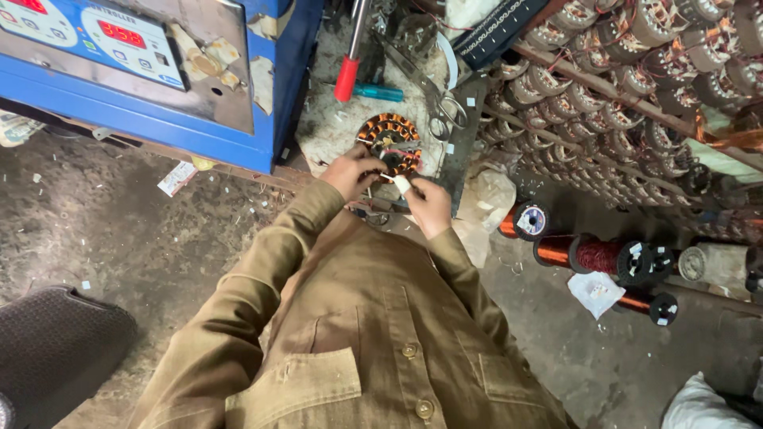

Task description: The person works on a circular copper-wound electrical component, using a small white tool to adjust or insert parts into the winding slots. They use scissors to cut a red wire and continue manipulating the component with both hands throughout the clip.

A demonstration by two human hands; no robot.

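Head view, looking straight down past an olive button shirt (373,349). Wound stator (389,143), round, copper coils ringed around a dark core, lying flat on a pale dusty work surface (334,127) just right of a blue machine cabinet (199,95). Stator bore axis pointing up toward the camera; disc face up, no clear long axis, being round. Sits just beyond both hands, touching them at its near edge.

Left hand (350,171) curled against the stator's near-left rim, fingers bent inward and pressed onto the coils; exact pinch cannot be told, fingertips hidden behind the knuckles. Right hand (425,202) near the stator's lower-right edge, thumb and forefinger pressed together on a small white piece (403,184), maybe tape or an insulating sleeve, too small to tell. White piece angled up-left toward the stator's centre.

Beyond the stator: red-handled tool (347,75) standing near-vertical in frame, handle end down; teal-handled screwdriver (377,93) lying across, just beside it; scissors (447,111) to the right, handles nearest the stator.

Right side: slanted racks filled with rows of wound stators (604,87). Lower right on the floor: copper wire spools (596,254) lying on their sides, axes roughly left-right. Black mat (56,349) at lower left on the concrete floor (135,238).
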